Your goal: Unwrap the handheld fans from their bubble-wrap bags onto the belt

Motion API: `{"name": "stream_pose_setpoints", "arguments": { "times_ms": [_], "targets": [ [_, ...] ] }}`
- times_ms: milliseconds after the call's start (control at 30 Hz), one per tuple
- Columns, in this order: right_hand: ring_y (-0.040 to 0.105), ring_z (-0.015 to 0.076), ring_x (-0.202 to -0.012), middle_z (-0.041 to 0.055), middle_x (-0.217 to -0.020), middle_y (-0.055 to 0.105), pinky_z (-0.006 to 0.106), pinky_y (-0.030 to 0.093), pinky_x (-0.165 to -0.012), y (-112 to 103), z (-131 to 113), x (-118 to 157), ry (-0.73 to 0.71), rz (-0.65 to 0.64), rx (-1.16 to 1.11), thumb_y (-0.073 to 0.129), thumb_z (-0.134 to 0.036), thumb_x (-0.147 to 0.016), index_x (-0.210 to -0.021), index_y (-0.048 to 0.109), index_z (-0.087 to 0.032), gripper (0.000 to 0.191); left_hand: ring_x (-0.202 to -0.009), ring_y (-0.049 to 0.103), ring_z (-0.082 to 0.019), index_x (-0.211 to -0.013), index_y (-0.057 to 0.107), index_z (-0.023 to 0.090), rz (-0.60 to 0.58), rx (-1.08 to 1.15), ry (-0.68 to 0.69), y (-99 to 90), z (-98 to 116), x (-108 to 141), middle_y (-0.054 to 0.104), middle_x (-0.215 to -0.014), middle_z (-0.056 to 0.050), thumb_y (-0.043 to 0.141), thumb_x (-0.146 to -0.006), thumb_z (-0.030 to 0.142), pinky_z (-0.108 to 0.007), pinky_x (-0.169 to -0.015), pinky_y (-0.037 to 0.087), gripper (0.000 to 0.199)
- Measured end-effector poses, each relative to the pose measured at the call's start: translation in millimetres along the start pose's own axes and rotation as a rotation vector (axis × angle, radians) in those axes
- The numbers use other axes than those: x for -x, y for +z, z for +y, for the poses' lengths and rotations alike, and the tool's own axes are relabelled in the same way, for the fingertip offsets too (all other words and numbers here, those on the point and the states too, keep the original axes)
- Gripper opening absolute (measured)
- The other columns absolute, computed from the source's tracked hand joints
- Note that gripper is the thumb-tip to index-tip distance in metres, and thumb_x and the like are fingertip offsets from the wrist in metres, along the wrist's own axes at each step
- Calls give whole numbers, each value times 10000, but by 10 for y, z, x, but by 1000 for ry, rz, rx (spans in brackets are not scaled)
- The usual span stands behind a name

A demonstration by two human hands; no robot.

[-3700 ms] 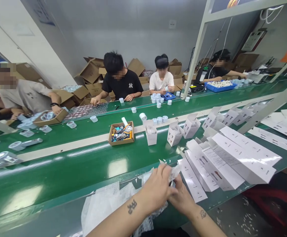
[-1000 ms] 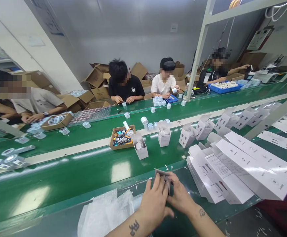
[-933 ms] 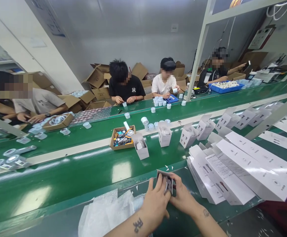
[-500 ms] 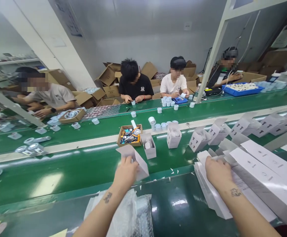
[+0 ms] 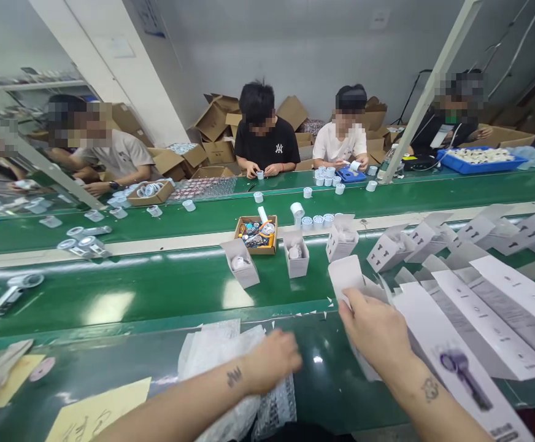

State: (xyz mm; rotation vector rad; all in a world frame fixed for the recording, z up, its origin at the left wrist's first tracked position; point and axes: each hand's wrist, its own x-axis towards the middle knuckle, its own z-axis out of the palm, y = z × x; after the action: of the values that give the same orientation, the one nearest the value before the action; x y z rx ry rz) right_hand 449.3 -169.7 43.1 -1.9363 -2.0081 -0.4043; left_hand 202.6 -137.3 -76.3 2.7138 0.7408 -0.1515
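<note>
My right hand (image 5: pixel 374 325) grips an open-topped white box (image 5: pixel 346 274), its thumb and fingers on the box's upper part and flap. Beside that box, more long white boxes (image 5: pixel 449 353) lie in a row, one printed with a dark fan-like shape. My left hand (image 5: pixel 279 361) is over a bag of bubble wrap (image 5: pixel 216 350); its fingers look curled but are smeared by motion. Ahead on the green belt stands an open white box (image 5: pixel 240 264) with a whitish item inside, and a similar filled box (image 5: pixel 296 255) is just right of it.
A small cardboard tray (image 5: pixel 257 235) of mixed parts sits behind the filled boxes. More open boxes (image 5: pixel 389 247) line the belt at right. Handheld devices (image 5: pixel 15 288) lie at left, near a yellow paper (image 5: pixel 99 410). Several co-workers sit across the belt.
My left hand has let go of its white box, left standing on the belt, and moved back toward me. My right hand has pulled another white box leftward from the row. The view has shifted.
</note>
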Motion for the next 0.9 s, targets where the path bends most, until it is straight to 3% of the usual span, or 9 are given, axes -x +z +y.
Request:
{"name": "stream_pose_setpoints", "arguments": {
  "times_ms": [100,200,267,367,467,567,667,767,900],
  "targets": [
    [614,166,-503,-13,-550,625,287,317,-500,148,-163,-4,-17,140,-110,477,-254,-945,-857,631,-191,188,-984,650,-298,-583,665,372,-69,324,126,745,414,42,684,-705,5,682,-632,291,-590,-904,430,97],
    [621,158,-513,-4,-566,644,284,345,-516,397,-307,24,-26,239,-189,463,-236,-953,-859,651,-178,217,-777,660,-279,-420,548,255,-66,439,96,949,453,-43,599,-546,6,700,-503,157,-581,-881,410,199],
    [643,171,-546,17,-605,675,285,365,-527,525,-398,54,-6,178,-201,467,-211,-946,-867,663,-171,215,-771,641,-257,-529,599,248,-134,294,176,725,359,-107,637,-639,-15,695,-484,91,-518,-872,419,188],
    [687,207,-661,52,-746,730,283,420,-565,492,-506,67,81,-147,-266,536,-224,-919,-980,670,-175,156,-853,615,-253,-873,657,246,-152,20,171,78,187,-90,665,-891,-66,667,-631,150,-417,-814,444,261],
    [698,225,-783,67,-917,738,293,500,-654,203,-503,33,34,-470,-507,676,-253,-832,-1092,649,-185,270,-849,596,-229,-929,611,217,88,115,-102,-571,31,95,636,-923,-51,591,-729,215,-328,-744,452,201],
    [675,220,-912,75,-1061,692,325,532,-802,-68,-333,-27,-135,-508,-694,661,-200,-833,-1191,622,-218,360,-745,572,-188,-839,568,206,434,505,-384,-937,-79,270,591,-801,-9,550,-802,317,-281,-672,444,118],
    [500,314,-1263,131,-1362,515,455,464,-991,-31,-82,-114,-174,-407,-725,698,-276,-816,-1221,614,-259,413,-684,553,-165,-849,561,193,647,915,-506,-977,-92,227,565,-736,14,604,-792,402,-264,-631,440,221],
    [235,360,-1450,122,-1588,216,507,362,-1102,290,99,-199,-225,-652,-893,828,-332,-658,-1314,527,-278,724,-675,549,-152,-877,579,178,695,1154,-516,-839,-34,28,584,-725,23,689,-722,391,-260,-638,445,286],
    [324,291,-1420,109,-1579,263,449,333,-1129,618,182,-263,-298,-897,-1020,761,-182,-652,-1395,402,-280,831,-661,556,-141,-843,609,161,811,1290,-591,-788,0,-48,619,-708,23,770,-636,343,-251,-638,455,319]
  ]
}}
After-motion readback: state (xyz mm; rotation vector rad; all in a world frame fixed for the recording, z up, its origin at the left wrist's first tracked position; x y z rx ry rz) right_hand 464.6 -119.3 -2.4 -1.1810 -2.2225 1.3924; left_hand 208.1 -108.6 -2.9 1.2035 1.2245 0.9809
